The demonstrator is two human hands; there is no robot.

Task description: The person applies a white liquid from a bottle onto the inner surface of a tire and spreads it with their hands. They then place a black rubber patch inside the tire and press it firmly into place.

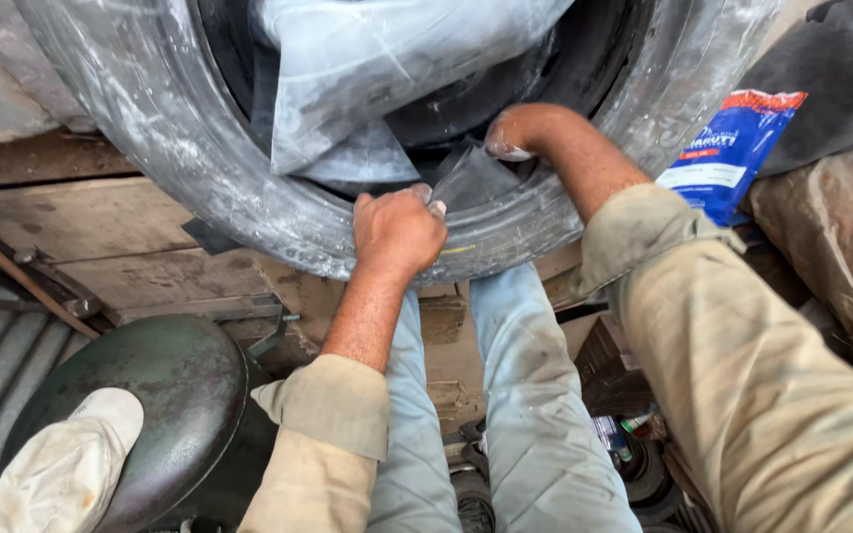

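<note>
My left hand is fisted tight on the tyre bead at its lower rim, against my knees. My right hand reaches inside, fingers hidden, pressing the inner tube. I keep the bead pulled back and tuck evenly, avoiding pinches.

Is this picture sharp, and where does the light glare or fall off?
Head view: mostly sharp; pale sheen on the tyre tread, glare on the plastic sheet; deep shadow inside the tyre around the right hand; left hand evenly lit; edges bulge, wide-angle.
</note>
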